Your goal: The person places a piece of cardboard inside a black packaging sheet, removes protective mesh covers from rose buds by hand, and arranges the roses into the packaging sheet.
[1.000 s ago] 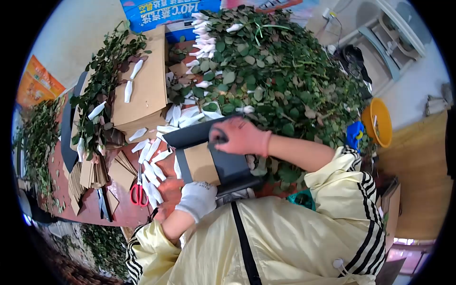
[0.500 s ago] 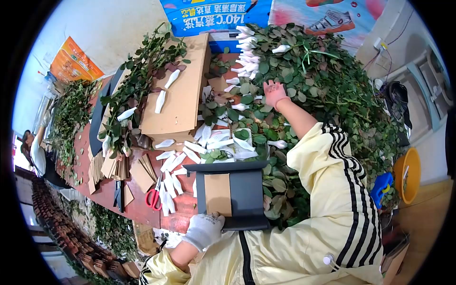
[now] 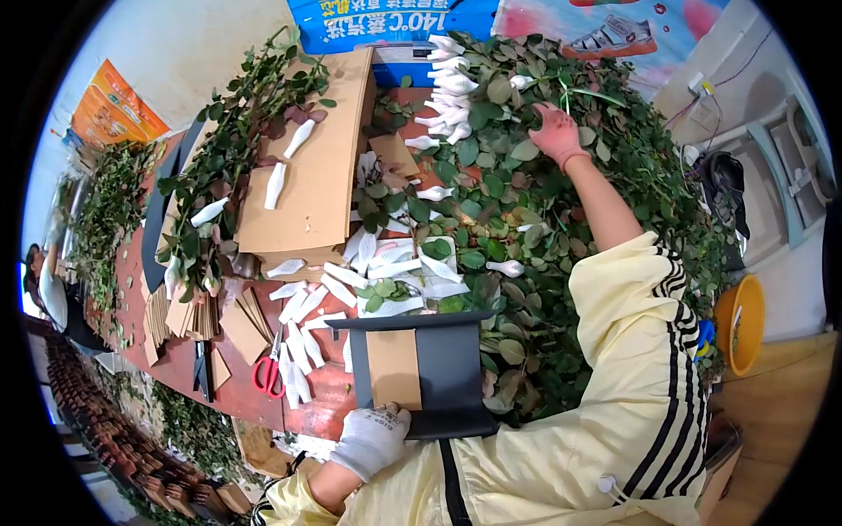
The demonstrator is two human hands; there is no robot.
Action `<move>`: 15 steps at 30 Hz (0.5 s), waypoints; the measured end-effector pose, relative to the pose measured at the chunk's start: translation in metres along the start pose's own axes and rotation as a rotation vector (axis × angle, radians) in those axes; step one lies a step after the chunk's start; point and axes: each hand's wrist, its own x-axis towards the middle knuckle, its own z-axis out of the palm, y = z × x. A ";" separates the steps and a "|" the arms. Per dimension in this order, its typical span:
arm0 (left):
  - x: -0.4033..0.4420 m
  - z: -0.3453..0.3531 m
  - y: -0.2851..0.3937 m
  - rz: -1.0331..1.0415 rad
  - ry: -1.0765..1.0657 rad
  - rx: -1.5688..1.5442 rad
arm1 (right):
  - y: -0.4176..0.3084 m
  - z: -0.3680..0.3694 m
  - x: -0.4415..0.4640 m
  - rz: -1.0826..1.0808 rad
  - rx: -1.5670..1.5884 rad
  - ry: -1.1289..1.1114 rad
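Observation:
My left hand (image 3: 373,438), in a white glove, pinches the lower edge of a black folded sheet (image 3: 453,368) with a brown cardboard piece (image 3: 394,368) lying on it. Stretched out over the leafy stems (image 3: 526,188) at the upper right is my right hand (image 3: 556,133), in a pink glove; its fingers curl among the leaves, and what they hold is hidden. White-sleeved buds (image 3: 453,83) lie in a row left of it. Loose white mesh sleeves (image 3: 339,290) are scattered beyond the black sheet.
Red-handled scissors (image 3: 269,375) and small cardboard pieces (image 3: 246,326) lie on the red table (image 3: 329,399). A tall cardboard stack (image 3: 303,188) bears more stems. At the right stands a yellow basin (image 3: 742,324). Another person (image 3: 54,294) is at the far left.
My right hand first left the black sheet, then reached farther up and right into the stems. My left hand stays at the sheet's lower edge. The view has shifted.

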 end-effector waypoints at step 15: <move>0.003 -0.001 0.004 -0.036 -0.020 0.035 | -0.071 0.080 -0.057 -0.362 -0.132 -0.640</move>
